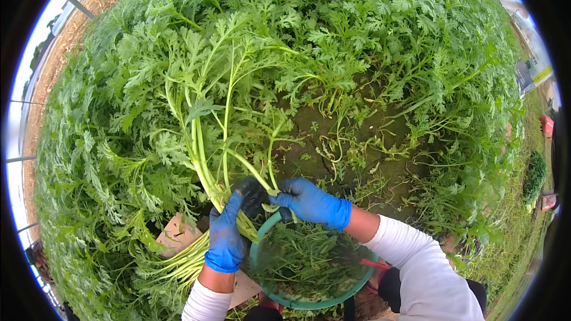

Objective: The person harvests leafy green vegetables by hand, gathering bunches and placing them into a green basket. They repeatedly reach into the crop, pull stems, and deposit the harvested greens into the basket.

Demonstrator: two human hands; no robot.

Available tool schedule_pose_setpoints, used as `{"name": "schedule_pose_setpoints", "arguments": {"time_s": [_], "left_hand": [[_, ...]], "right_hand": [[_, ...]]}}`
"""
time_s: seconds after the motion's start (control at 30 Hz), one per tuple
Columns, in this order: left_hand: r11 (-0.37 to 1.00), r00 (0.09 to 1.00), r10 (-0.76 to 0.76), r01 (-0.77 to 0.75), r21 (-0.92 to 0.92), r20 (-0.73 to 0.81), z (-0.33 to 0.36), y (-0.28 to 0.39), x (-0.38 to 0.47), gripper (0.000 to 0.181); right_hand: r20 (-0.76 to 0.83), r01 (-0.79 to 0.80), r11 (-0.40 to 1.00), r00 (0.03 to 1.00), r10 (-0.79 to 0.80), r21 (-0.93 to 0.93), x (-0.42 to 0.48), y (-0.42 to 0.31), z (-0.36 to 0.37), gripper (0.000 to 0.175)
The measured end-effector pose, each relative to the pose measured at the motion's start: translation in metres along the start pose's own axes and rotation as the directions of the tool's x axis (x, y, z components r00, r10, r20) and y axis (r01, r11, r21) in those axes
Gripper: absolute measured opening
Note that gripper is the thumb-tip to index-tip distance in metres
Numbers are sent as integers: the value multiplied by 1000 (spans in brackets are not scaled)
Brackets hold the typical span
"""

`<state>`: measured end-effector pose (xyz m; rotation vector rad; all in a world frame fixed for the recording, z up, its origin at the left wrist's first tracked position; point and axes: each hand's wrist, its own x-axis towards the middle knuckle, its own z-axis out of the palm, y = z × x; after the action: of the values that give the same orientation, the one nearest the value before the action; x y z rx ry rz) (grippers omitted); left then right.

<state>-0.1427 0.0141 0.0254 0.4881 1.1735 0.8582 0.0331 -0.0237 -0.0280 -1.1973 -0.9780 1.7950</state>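
My left hand (226, 236), in a blue glove, is closed around the lower stems of a bunch of leafy greens (198, 142), whose lobed leaves point up and away from me. To its right, my right hand (308, 200), also gloved in blue, pinches the base of a thinner green shoot (254, 170) beside the bunch. Under both hands stands a round green basin (308, 305) with loose leaf trimmings (312, 258) in it. More cut stems (187, 258) lie in a pile to the left of my left wrist, over a piece of cardboard (178, 234).
Dense leafy plants (379, 13) surround me ahead and on both sides. Bare soil (374, 142) with scattered scraps shows ahead of my right hand. A red handle-like thing (374, 264) crosses the basin's right rim. At the far right lies a grassy path (513, 240) with a dark green bundle (535, 176).
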Motion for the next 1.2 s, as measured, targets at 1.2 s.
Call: {"name": "schedule_pose_setpoints", "arguments": {"time_s": [1.2], "left_hand": [[971, 931, 193, -135, -199, 311, -46, 36, 39, 24]], "right_hand": [[-514, -135, 743, 801, -308, -655, 151, 29, -108, 33]]}}
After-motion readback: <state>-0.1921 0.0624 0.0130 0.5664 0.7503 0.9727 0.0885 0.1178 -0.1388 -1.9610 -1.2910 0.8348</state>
